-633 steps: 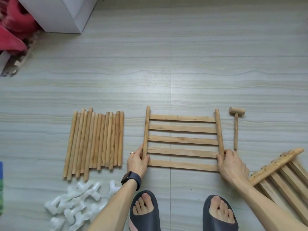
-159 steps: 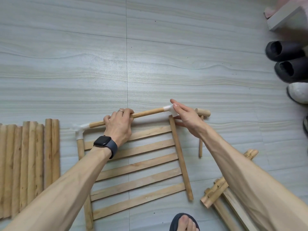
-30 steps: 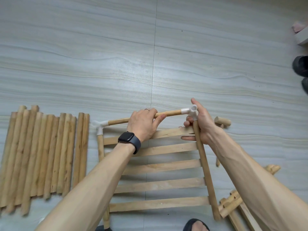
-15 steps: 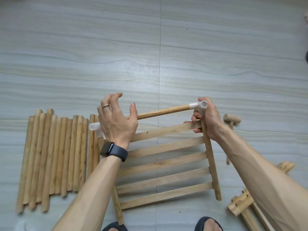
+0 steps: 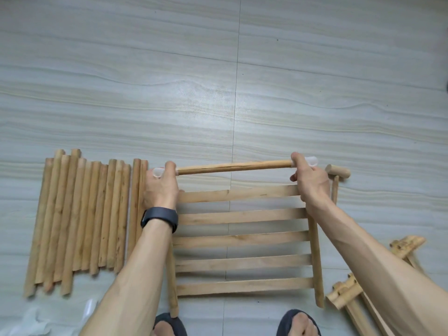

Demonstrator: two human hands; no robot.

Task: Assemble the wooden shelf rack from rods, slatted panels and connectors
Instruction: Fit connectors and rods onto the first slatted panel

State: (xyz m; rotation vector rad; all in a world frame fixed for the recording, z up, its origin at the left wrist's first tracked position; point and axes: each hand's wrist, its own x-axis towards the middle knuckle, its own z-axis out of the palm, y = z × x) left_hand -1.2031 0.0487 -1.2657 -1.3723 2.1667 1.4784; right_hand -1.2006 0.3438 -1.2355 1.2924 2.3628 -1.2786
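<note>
Beyond the gripped rod (image 5: 234,166), bare floor (image 5: 242,93) is left open. Passage outward of the left hand (image 5: 161,187) is blocked by loose rods (image 5: 80,219); the right hand (image 5: 310,183) is hemmed by a mallet (image 5: 338,172).

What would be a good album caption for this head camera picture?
Both hands, left hand and right hand, grip a rod capped with connectors above a slatted panel.

Bare forearms, a dark smartwatch (image 5: 160,218) on the left wrist, dark open-toed slippers (image 5: 299,322) on both feet
</note>
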